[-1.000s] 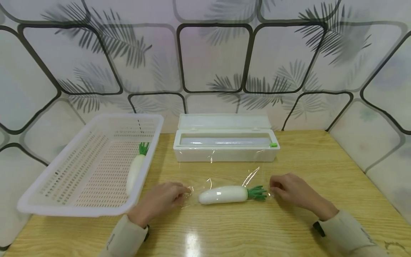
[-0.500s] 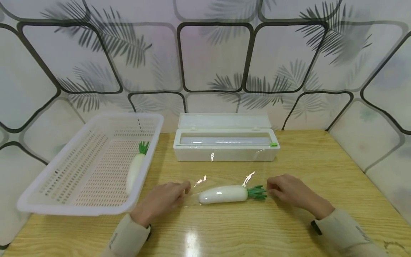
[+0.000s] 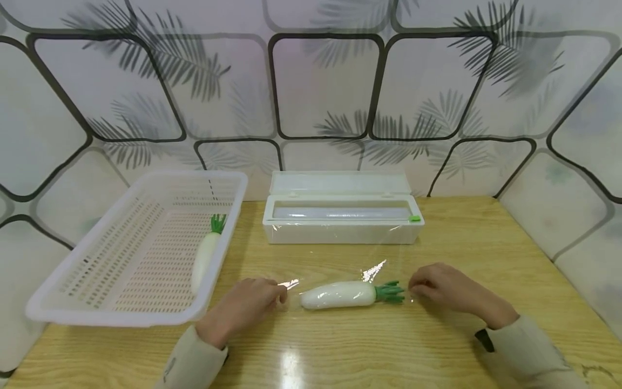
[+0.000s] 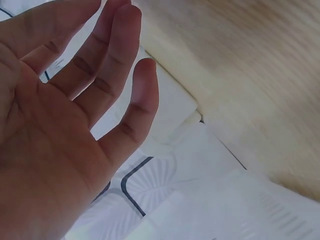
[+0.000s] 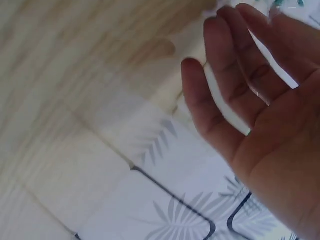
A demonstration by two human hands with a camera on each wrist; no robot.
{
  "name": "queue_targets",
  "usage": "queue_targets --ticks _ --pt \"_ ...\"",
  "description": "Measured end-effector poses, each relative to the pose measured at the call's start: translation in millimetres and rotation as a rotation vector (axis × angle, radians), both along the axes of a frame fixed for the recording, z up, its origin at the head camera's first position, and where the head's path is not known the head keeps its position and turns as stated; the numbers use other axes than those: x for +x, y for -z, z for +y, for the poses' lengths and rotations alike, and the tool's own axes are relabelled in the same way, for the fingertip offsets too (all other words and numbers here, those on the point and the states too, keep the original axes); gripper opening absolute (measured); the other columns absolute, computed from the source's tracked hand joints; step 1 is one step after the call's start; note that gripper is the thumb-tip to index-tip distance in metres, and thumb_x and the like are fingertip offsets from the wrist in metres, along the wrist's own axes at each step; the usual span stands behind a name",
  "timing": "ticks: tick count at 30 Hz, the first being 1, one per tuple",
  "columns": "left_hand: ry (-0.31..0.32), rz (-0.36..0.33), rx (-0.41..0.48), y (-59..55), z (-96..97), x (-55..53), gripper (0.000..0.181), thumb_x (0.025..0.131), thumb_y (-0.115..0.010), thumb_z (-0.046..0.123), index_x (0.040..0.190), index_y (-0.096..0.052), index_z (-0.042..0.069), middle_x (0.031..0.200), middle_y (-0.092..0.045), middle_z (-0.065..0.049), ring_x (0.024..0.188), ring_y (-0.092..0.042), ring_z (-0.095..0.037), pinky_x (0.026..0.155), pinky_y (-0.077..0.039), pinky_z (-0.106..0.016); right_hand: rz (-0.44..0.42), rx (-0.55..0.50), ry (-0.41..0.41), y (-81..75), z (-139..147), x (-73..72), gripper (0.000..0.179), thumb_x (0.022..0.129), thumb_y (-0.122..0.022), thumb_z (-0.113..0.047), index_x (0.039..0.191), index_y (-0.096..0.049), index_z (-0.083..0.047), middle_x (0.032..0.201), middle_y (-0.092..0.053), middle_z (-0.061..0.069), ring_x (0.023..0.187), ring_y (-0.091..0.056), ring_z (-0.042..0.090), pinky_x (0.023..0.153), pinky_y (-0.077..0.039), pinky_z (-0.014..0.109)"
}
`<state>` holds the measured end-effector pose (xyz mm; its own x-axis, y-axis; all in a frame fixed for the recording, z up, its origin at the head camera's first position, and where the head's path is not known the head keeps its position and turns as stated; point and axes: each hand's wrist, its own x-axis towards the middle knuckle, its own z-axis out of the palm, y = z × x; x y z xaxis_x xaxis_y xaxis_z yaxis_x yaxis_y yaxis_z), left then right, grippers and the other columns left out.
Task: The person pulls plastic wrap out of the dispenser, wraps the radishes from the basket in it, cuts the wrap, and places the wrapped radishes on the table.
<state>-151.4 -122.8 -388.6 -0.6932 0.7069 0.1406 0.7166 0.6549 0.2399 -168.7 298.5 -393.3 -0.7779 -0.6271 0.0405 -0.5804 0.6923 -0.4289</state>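
A white radish (image 3: 338,295) with green stems lies on the wooden table between my hands, its leafy end toward the right. Clear cling film (image 3: 373,271) stretches from the front of a white film dispenser (image 3: 343,234) and covers the radish; glints and creases show on it. My left hand (image 3: 248,307) pinches the film's left edge between thumb and forefinger, just beyond the radish's tip. On the opposite side, my right hand (image 3: 449,292) pinches the film near the stems. In the right wrist view the other fingers (image 5: 197,100) are loosely bent.
A white perforated basket (image 3: 39,310) stands at the left, with a second radish (image 3: 204,260) along its right wall. The dispenser's lid (image 3: 340,183) is raised, showing the film roll (image 3: 340,213). A patterned wall (image 3: 325,86) rises behind the table (image 3: 369,351).
My left hand has shifted slightly, and the glints on the film have moved. My right hand came inward a little, then back out to the right. The radish stays in place.
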Motion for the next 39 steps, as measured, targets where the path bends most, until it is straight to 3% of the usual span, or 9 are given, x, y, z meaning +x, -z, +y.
queue_targets --ticks 8,12,14,20,22,26,29,34,39 --pt "-0.007 0.059 0.031 -5.0 1.7 1.2 0.024 0.079 -0.066 -0.013 0.088 -0.072 0.008 0.086 -0.07 -0.003 0.07 -0.065 -0.015 0.06 -0.053 -0.027 0.06 -0.085 0.03 -8.9 17.7 2.5 0.006 0.093 -0.071 -0.004 0.098 -0.074 -0.005 0.09 -0.071 -0.006 0.077 -0.061 0.002 0.063 -0.053 0.028" --pt "-0.025 0.135 0.044 -6.7 4.8 3.7 0.018 0.084 -0.071 -0.007 0.091 -0.072 0.009 0.091 -0.067 -0.002 0.077 -0.064 -0.017 0.065 -0.055 -0.029 0.248 -0.112 0.034 -10.0 15.3 7.8 0.011 0.086 -0.077 0.0 0.095 -0.074 -0.007 0.087 -0.068 -0.009 0.073 -0.058 0.001 0.059 -0.052 0.028" --pt "-0.028 0.188 0.059 -7.5 7.4 4.9 0.017 0.085 -0.074 -0.004 0.093 -0.072 0.01 0.093 -0.066 -0.001 0.082 -0.063 -0.017 0.07 -0.056 -0.03 0.377 -0.143 -0.007 -8.9 8.5 11.1 0.003 0.094 -0.074 -0.011 0.092 -0.073 -0.009 0.086 -0.067 -0.008 0.073 -0.059 0.002 0.058 -0.052 0.026" --pt "0.057 0.338 0.101 -8.2 18.1 9.1 0.019 0.082 -0.078 -0.003 0.092 -0.073 0.012 0.094 -0.067 0.001 0.085 -0.064 -0.015 0.07 -0.056 -0.027 0.647 -0.188 -0.192 -3.3 -20.8 22.1 0.046 0.108 -0.04 -0.038 0.092 -0.071 -0.01 0.093 -0.065 -0.001 0.078 -0.064 0.013 0.065 -0.054 0.023" --pt "0.08 0.341 0.1 -6.6 22.0 11.0 0.019 0.082 -0.078 -0.002 0.094 -0.073 0.012 0.096 -0.068 0.0 0.086 -0.066 -0.015 0.07 -0.056 -0.026 0.661 -0.171 -0.233 -1.7 -27.3 25.5 0.045 0.109 -0.039 -0.035 0.095 -0.071 -0.008 0.097 -0.066 0.001 0.082 -0.065 0.016 0.068 -0.055 0.027" --pt "0.086 0.273 0.093 -1.7 27.7 14.9 0.024 0.083 -0.077 -0.002 0.103 -0.073 0.011 0.101 -0.068 -0.003 0.09 -0.067 -0.018 0.071 -0.058 -0.026 0.651 -0.097 -0.259 1.2 -32.9 30.0 0.015 0.091 -0.075 -0.013 0.102 -0.07 -0.004 0.105 -0.066 0.007 0.09 -0.065 0.021 0.072 -0.058 0.035" --pt "0.082 0.208 0.079 0.8 30.2 17.7 0.033 0.084 -0.076 -0.002 0.113 -0.072 0.012 0.105 -0.068 -0.004 0.095 -0.067 -0.019 0.074 -0.058 -0.026 0.623 -0.049 -0.25 3.4 -33.5 31.7 0.046 0.063 -0.088 0.001 0.106 -0.069 -0.003 0.107 -0.066 0.008 0.092 -0.066 0.022 0.072 -0.059 0.036" --pt "0.067 0.154 0.056 3.2 31.7 19.3 0.044 0.085 -0.075 -0.003 0.126 -0.067 0.012 0.112 -0.068 -0.006 0.098 -0.067 -0.021 0.076 -0.058 -0.027 0.584 -0.034 -0.233 7.2 -33.0 31.6 0.054 0.06 -0.093 0.002 0.109 -0.07 -0.001 0.107 -0.067 0.007 0.091 -0.068 0.022 0.071 -0.06 0.035" --pt "0.075 0.24 0.015 6.0 31.9 17.1 0.048 0.081 -0.077 -0.002 0.126 -0.064 0.01 0.108 -0.069 -0.007 0.092 -0.069 -0.021 0.068 -0.059 -0.029 0.584 -0.027 -0.217 8.2 -33.6 30.5 0.057 0.059 -0.094 0.001 0.109 -0.07 -0.001 0.107 -0.067 0.009 0.091 -0.068 0.024 0.071 -0.06 0.037"
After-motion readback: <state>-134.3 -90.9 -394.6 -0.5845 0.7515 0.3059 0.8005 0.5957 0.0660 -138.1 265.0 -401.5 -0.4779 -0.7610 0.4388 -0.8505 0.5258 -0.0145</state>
